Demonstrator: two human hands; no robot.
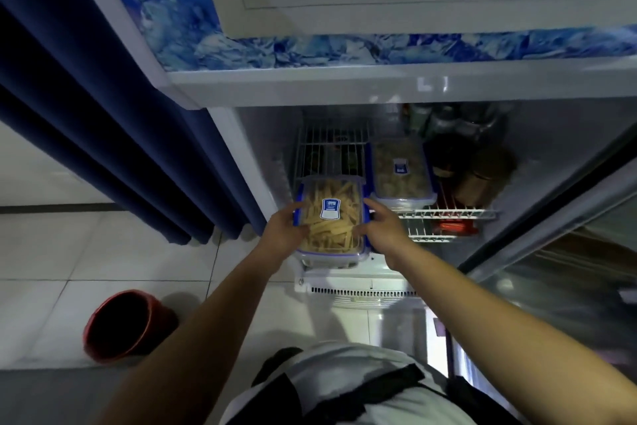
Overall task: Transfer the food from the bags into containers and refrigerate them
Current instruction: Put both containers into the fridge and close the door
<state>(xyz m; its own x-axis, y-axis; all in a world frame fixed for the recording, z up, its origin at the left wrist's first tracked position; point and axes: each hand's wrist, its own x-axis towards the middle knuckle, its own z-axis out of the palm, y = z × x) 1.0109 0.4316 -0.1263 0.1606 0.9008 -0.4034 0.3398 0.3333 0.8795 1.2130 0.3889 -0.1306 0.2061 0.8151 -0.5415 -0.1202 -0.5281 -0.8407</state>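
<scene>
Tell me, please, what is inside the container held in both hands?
Pale yellow stick-shaped food pieces fill the clear container; its label and both hands cover some.

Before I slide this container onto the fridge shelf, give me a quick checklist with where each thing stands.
1. Grip: left hand and right hand hold the two long sides of the container of pale food strips: ok.
2. Lid closed: blue clips appear down; full seal: cannot tell.
3. Fridge door open: ok.
4. Free wire shelf space behind the container: ok.
5. Clearance from the second container already shelved on the right: narrow gap, ok.
6. Container level: cannot tell.
</scene>
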